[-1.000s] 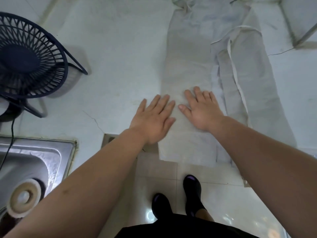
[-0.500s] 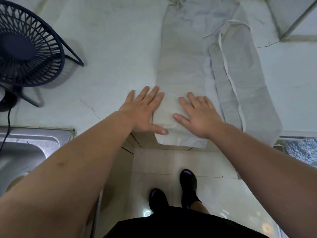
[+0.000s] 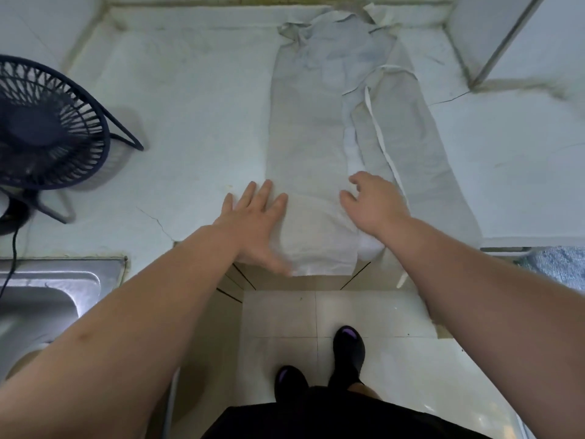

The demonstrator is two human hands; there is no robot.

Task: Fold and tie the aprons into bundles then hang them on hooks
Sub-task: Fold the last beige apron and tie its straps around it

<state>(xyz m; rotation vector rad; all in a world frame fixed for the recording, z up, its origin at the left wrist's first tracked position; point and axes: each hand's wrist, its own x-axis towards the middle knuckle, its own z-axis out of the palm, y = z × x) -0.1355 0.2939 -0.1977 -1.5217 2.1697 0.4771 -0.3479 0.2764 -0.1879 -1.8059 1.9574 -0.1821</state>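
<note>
Seemingly soft, light, limp apron (image 3: 304, 147) on tabletop (image 3: 190, 122), best gripped at its 6 o'clock end; left hand (image 3: 253, 226) pressing flat there, right hand (image 3: 370, 204) loosely curled at 3 o'clock edge, grip unclear.

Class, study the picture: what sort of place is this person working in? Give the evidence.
Probably a kitchen or scullery: a steel sink is set into the pale counter, the floor below is tiled, and a folded apron lies flat on the counter.
</note>
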